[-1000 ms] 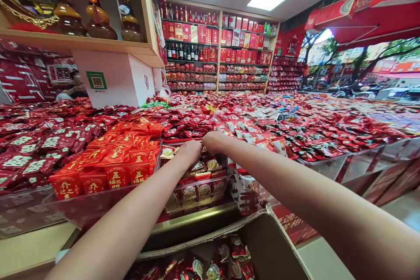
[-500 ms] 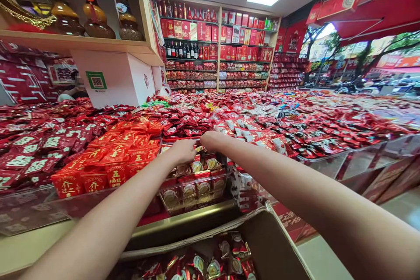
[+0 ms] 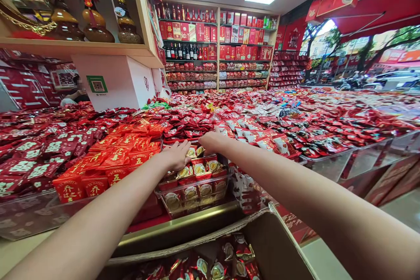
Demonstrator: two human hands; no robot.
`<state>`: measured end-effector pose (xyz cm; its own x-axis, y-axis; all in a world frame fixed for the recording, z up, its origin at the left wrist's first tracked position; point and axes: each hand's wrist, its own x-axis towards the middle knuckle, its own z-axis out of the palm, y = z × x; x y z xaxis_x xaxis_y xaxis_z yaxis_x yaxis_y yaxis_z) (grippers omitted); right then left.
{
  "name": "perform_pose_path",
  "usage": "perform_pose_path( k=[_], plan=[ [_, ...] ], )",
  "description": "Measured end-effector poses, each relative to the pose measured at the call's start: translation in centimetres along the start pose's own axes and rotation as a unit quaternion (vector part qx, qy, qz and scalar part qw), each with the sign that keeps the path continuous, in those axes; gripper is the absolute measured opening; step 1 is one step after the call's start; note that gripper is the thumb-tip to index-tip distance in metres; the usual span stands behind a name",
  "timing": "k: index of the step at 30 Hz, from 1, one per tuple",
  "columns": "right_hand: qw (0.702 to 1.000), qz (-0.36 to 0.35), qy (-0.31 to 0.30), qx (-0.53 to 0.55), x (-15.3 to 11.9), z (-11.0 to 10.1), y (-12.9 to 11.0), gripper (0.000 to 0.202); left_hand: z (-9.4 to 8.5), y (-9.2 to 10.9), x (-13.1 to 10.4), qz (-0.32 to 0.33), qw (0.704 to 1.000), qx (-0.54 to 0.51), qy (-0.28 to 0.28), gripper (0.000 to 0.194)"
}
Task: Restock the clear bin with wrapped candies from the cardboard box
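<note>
My left hand (image 3: 177, 155) lies over the left side of a clear bin (image 3: 193, 192) of red and gold packets (image 3: 198, 169), its fingers spread and pointing to the back right. My right hand (image 3: 211, 141) is at the bin's back right, its fingers bent down among the packets; whatever its fingertips hold is hidden. In front of the bin, below both forearms, an open cardboard box (image 3: 272, 232) contains similar red and gold packets (image 3: 216, 269).
Orange-red packets (image 3: 120, 157) fill the bin on the left, and white and red packets (image 3: 252, 133) are on the right. A white block with a QR sign (image 3: 111, 81) stands behind, under a shelf with gourd-shaped bottles. A person is partly visible at far left.
My left hand has moved slightly left and its fingers have spread, so more packets show between the hands. My right hand has barely moved. The view has shifted slightly.
</note>
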<state>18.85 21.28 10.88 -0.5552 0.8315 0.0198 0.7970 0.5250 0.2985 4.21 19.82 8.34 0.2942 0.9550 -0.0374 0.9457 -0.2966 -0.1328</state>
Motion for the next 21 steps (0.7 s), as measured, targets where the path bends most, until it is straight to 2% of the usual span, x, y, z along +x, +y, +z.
perform_pose_path(
  k=[5,14,21],
  plan=[
    [1.0,-0.022,0.006,-0.014,0.2,0.8,0.0,0.027,-0.1,0.7,0.1,0.006,1.0,0.008,0.006,0.041],
    [0.998,-0.048,-0.036,-0.026,1.7,1.0,0.0,0.033,0.4,1.3,0.5,0.002,1.0,0.006,0.027,0.039],
    [0.998,-0.052,-0.033,-0.021,1.3,0.5,0.3,0.031,0.7,1.5,0.3,-0.018,1.0,0.0,0.014,0.042]
  ],
)
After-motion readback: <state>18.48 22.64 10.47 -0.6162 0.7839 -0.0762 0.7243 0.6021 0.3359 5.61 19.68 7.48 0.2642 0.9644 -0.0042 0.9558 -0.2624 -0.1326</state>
